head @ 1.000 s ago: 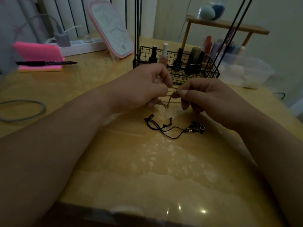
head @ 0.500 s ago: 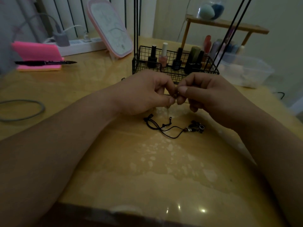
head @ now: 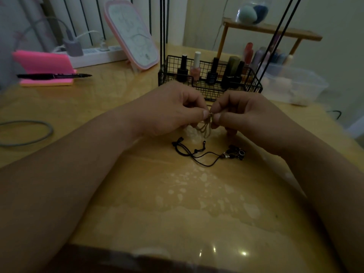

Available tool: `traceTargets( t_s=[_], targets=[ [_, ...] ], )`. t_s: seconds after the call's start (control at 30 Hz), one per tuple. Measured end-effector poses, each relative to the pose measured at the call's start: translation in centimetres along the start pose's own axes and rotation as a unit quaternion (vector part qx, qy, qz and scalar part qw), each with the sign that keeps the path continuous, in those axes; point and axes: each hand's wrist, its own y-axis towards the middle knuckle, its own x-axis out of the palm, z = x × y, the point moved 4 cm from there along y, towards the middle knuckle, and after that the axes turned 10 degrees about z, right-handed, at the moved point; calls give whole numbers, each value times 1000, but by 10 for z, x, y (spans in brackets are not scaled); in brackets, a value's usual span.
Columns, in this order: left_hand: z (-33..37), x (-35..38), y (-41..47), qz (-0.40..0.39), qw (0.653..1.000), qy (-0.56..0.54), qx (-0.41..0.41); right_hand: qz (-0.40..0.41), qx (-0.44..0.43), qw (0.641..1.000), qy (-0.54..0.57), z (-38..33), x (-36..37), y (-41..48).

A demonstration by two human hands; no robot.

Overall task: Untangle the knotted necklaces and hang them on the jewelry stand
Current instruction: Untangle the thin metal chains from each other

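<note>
Desk (head: 197,217): one cord (head: 205,155); left hand (head: 169,113), right hand (head: 244,114) pinch one chain (head: 205,129).

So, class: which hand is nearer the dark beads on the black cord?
Right. The right hand is just behind the dark beads; the left hand is farther, behind and leftward.

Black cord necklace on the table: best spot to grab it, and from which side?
Pinch the bead cluster at the right end of the black cord necklace, coming straight down from above. The beads stand proud of the table; the thin cord lies flat and looped, probably hard to get under.
</note>
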Motion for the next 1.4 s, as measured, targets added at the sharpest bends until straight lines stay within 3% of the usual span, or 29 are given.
traceTargets(
  t_s=[1.4],
  targets=[
    [2,1,1,13,1000,-7,9,20,-13,999,-27,-4,4,-1]
  ],
)
